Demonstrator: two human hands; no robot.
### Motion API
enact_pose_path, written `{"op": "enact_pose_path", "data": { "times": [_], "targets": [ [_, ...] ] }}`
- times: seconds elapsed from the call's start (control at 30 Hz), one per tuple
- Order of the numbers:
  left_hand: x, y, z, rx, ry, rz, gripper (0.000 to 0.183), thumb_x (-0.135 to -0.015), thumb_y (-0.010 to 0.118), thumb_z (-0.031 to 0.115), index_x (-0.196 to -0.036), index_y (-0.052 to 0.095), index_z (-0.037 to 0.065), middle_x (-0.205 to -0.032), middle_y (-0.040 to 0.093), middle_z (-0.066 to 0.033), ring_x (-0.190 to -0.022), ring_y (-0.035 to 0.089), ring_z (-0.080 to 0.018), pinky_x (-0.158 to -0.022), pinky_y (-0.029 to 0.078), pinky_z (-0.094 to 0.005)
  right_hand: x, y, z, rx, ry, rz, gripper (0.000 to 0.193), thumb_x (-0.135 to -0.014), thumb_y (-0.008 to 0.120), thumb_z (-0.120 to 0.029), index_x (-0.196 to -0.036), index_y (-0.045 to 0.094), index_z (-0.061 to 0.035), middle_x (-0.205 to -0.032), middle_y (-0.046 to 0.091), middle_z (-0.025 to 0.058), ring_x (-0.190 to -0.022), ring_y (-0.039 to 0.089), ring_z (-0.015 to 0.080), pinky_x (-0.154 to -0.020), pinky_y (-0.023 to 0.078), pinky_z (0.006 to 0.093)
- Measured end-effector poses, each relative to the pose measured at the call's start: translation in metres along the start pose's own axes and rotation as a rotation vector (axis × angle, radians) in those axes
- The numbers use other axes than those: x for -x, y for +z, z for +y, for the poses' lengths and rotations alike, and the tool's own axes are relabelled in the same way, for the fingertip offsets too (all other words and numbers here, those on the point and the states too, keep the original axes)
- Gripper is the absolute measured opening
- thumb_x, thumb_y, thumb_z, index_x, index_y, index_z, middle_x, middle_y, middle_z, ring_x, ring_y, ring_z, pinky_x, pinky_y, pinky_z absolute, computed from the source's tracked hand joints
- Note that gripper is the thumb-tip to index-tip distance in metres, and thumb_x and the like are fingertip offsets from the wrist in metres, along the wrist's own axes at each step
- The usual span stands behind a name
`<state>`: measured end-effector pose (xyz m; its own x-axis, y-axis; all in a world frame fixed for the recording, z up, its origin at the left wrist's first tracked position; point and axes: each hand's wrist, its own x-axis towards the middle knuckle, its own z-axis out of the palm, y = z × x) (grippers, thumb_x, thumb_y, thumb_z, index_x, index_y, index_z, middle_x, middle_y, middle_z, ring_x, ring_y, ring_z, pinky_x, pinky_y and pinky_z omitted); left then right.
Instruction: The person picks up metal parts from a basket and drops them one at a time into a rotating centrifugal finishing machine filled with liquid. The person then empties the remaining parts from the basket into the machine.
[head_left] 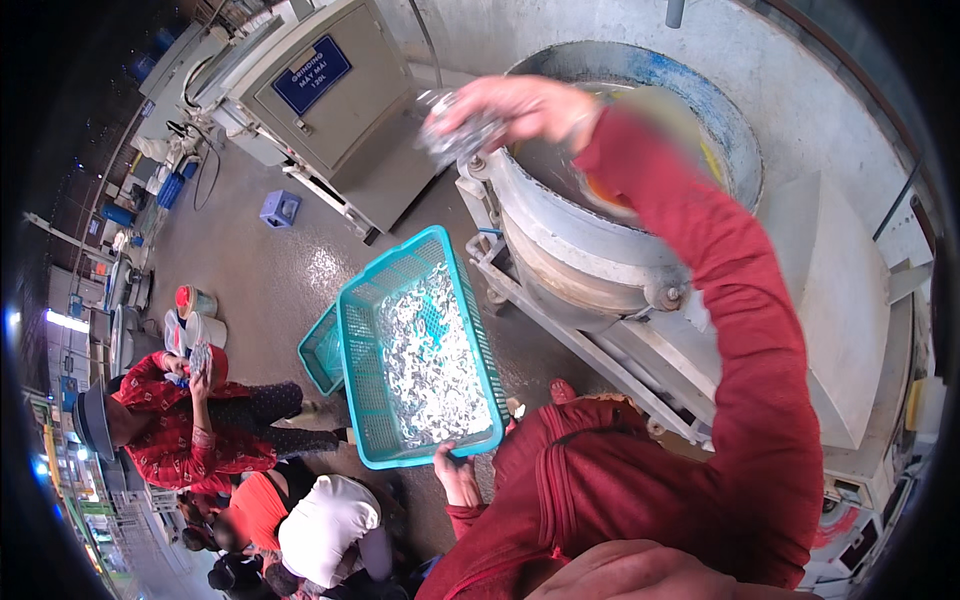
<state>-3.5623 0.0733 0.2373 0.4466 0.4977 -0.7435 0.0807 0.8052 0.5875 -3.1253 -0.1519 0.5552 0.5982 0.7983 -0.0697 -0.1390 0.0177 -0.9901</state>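
Note:
A turquoise plastic basket (pixel 352 372) with perforated walls is tilted in front of me. Many small silvery, curved pieces (pixel 430 390) lie loosely over its floor, thickest toward its near end. My left hand (pixel 458 474) grips the basket's near rim, thumb over the edge and the other fingers hidden beneath. Above the left edge of a large round machine tub (pixel 590 262), my right hand (pixel 515 106) is closed around a clump of shiny silver pieces (pixel 455 128). The clump is blurred, so its exact kind does not show. My right arm covers part of the tub's interior.
A grey machine cabinet (pixel 335 100) with a blue sign stands beyond the basket. A second turquoise basket (pixel 322 350) sits lower behind the first. A small blue stool (pixel 280 208) is on the wet floor. At left, a person in red (pixel 185 445) holds something silvery; others crouch nearby.

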Motion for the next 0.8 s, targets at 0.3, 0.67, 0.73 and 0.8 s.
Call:
{"op": "enact_pose_path", "data": {
  "times": [0.3,0.67,0.73,0.8],
  "targets": [
    [0.024,-0.005,0.001,0.014,0.080,-0.046,0.041,-0.063,0.049,0.006,-0.104,0.045,0.003,-0.100,0.049,-0.0111,-0.091,0.048,-0.0304,-0.079,0.041,-0.0505,0.005,-0.148,0.090,-0.164,0.096,0.467,0.025,-0.077,0.053,-0.003,-0.102,0.053,-0.0016,-0.089,0.054,0.0112,-0.075,0.058,0.0259,-0.058,0.054,0.0514],
    [0.049,-0.006,0.013,-0.068,-0.075,0.052,0.035,-0.061,0.050,0.002,-0.096,0.048,0.002,-0.091,0.051,-0.0087,-0.083,0.052,-0.0277,-0.074,0.044,-0.0447,0.070,-0.324,0.080,0.350,-0.125,1.300,0.017,-0.075,0.059,-0.007,-0.089,0.056,0.0034,-0.080,0.059,0.0105,-0.056,0.057,0.0217,-0.047,0.051,0.0294],
    [0.046,-0.007,0.018,-0.097,-0.121,0.076,0.042,-0.060,0.052,0.002,-0.102,0.047,0.003,-0.099,0.051,-0.0102,-0.090,0.050,-0.0285,-0.077,0.043,-0.0453,0.108,-0.321,0.059,0.590,-0.003,1.260,0.022,-0.077,0.058,-0.016,-0.091,0.057,0.0016,-0.080,0.059,0.0085,-0.056,0.057,0.0208,-0.048,0.050,0.0286],
    [0.046,-0.009,0.024,-0.102,-0.133,0.063,0.047,-0.059,0.053,0.002,-0.106,0.047,0.003,-0.102,0.051,-0.0105,-0.093,0.049,-0.0288,-0.078,0.043,-0.0455,0.137,-0.307,0.046,0.766,0.103,1.182,0.028,-0.080,0.056,-0.024,-0.094,0.058,-0.0004,-0.080,0.060,0.0065,-0.058,0.057,0.0197,-0.049,0.050,0.0273]
  ]
}}
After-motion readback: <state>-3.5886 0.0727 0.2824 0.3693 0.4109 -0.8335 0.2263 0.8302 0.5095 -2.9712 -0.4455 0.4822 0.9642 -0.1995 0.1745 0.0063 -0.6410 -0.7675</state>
